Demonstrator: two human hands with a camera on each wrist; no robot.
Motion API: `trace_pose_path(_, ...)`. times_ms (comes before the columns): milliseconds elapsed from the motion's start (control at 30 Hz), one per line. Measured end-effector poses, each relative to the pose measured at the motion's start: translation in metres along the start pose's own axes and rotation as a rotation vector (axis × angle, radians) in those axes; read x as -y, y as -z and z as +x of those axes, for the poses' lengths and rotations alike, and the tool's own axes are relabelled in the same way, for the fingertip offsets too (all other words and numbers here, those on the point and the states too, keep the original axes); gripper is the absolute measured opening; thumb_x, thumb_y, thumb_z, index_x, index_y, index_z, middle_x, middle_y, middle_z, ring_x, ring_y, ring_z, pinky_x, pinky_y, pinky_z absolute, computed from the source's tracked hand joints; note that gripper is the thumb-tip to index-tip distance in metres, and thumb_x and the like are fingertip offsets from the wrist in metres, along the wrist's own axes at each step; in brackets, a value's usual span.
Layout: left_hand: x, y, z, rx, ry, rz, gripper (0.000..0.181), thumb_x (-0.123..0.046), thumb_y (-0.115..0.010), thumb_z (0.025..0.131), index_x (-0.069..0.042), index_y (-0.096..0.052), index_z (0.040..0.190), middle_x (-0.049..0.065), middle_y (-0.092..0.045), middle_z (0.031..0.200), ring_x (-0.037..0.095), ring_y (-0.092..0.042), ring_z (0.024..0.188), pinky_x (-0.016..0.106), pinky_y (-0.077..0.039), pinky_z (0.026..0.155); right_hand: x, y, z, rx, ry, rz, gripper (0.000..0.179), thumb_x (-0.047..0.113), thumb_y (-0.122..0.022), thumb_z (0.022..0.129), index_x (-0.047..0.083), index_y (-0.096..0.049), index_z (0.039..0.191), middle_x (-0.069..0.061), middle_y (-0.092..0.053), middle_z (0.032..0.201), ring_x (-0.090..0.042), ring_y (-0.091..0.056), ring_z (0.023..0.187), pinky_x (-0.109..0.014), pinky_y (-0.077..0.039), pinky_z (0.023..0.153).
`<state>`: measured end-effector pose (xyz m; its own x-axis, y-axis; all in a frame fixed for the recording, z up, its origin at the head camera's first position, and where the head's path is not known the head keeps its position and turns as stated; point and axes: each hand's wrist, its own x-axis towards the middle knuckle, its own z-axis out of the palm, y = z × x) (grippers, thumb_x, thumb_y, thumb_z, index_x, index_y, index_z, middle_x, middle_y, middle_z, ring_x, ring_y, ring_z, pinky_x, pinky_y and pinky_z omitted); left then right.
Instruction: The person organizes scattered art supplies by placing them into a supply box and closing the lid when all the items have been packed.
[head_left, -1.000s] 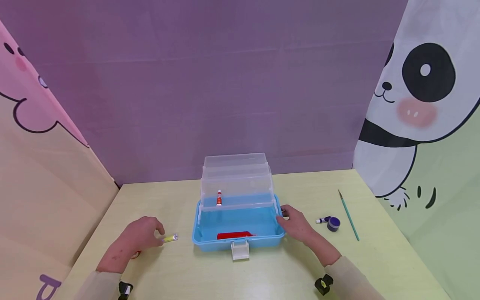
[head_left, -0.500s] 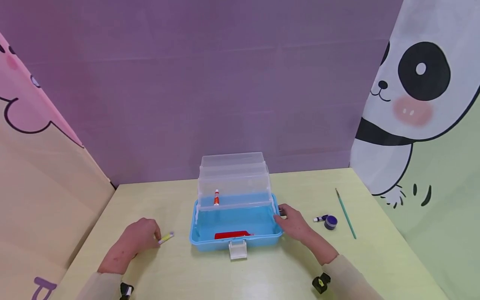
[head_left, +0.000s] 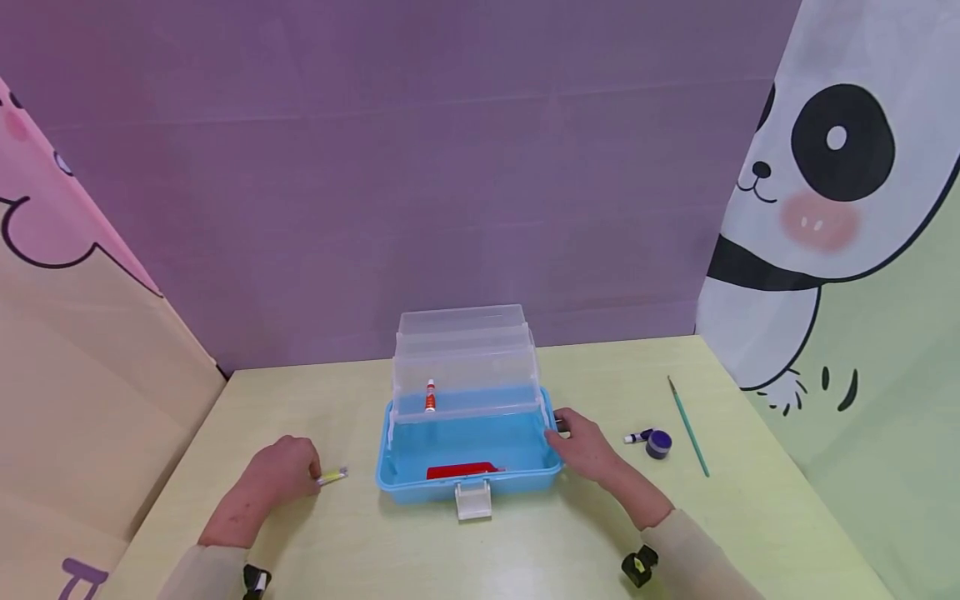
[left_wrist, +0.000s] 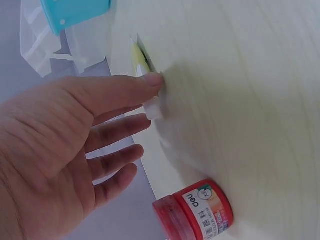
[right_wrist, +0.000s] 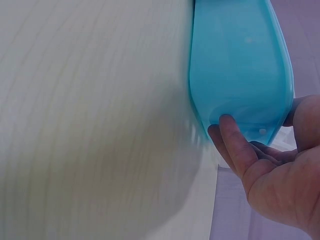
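My left hand pinches a small yellow paint tube by its white-cap end, thumb on top, close over the table. The tube's flat crimped end points toward the box. A red paint jar lies on its side below that hand in the left wrist view; in the head view the hand hides it. At the middle stands a light-blue storage box, its clear tiered trays and lid raised at the back. My right hand grips the box's right end, with fingers against the outer wall.
Inside the box lies a long red item with a clear tip. A red tube shows at the clear tray. To the right lie a dark-blue tube, a purple paint jar and a teal paintbrush. A purple backdrop rises behind.
My left fingers have closed on the yellow tube, which has turned and shifted slightly. The red jar has gone out of sight behind that hand. My right hand stays on the box.
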<state>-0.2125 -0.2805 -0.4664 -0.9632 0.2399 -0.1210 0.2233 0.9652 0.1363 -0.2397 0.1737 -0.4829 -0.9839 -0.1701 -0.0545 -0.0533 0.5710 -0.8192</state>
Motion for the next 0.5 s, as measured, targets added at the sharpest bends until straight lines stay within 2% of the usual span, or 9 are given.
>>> trace_pose_path(200, -0.0026, 0.0021, -0.0020, -0.025, -0.007, -0.010, 0.011, -0.013, -0.084, 0.070, -0.014, -0.073, 0.073, -0.003, -0.062, 0.077, 0.016, -0.051, 0.068, 0.039, -0.049, 0.061, -0.0002, 0.0009, -0.0014, 0.008, 0.000, -0.002, 0.035, 0.017, -0.059, 0.096, -0.002, -0.054, 0.126, -0.017, -0.062, 0.118, -0.032, -0.061, 0.102, -0.044, -0.056, 0.080)
trace_pose_path(500, -0.0012, 0.0045, -0.0003, -0.125, -0.040, -0.014, 0.009, -0.013, -0.084, 0.071, -0.014, -0.076, 0.077, 0.002, -0.066, 0.084, 0.026, -0.059, 0.079, 0.046, -0.052, 0.066, -0.0006, 0.0001, -0.0008, -0.002, 0.006, 0.002, 0.035, 0.017, -0.059, 0.096, -0.002, -0.055, 0.125, -0.017, -0.062, 0.117, -0.032, -0.062, 0.101, -0.045, -0.055, 0.081)
